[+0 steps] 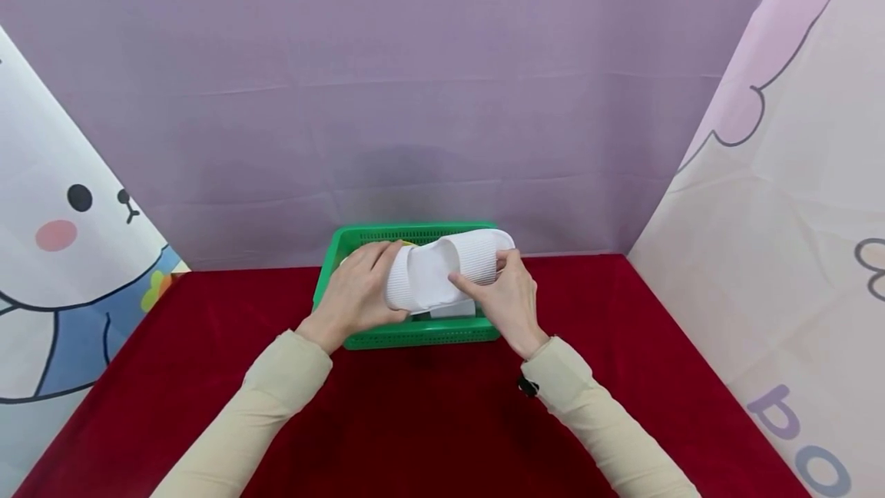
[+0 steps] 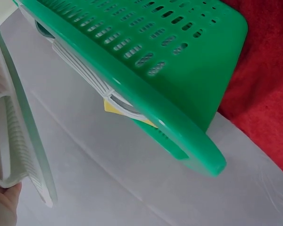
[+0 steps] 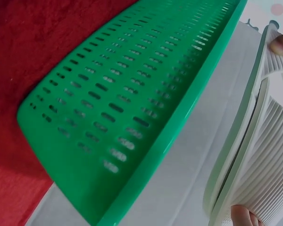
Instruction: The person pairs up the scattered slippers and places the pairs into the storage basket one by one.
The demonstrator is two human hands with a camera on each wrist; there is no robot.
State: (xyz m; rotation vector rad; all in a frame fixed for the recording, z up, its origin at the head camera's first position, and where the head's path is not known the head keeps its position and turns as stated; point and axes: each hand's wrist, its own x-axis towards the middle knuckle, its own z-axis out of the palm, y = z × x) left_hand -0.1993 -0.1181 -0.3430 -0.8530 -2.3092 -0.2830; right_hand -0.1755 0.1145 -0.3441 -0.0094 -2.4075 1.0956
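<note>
A pair of white slippers (image 1: 434, 275) with ribbed straps is held up over the green basket, one against the other. In the right wrist view the slippers (image 3: 254, 155) show as two layers with a thin dark gap between their soles. My left hand (image 1: 356, 287) grips their left end, thumb below and fingers over the top. My right hand (image 1: 510, 294) pinches the right end, its thumb on the near side by the strap's opening. The left wrist view catches only one edge of the slippers (image 2: 26, 136).
The green basket (image 1: 422, 336) with slotted walls stands on the red cloth (image 1: 429, 421) near the back wall. Inside lie a white item (image 1: 452, 309) and something yellow (image 2: 114, 107), mostly covered. Printed curtains (image 1: 781, 198) flank both sides.
</note>
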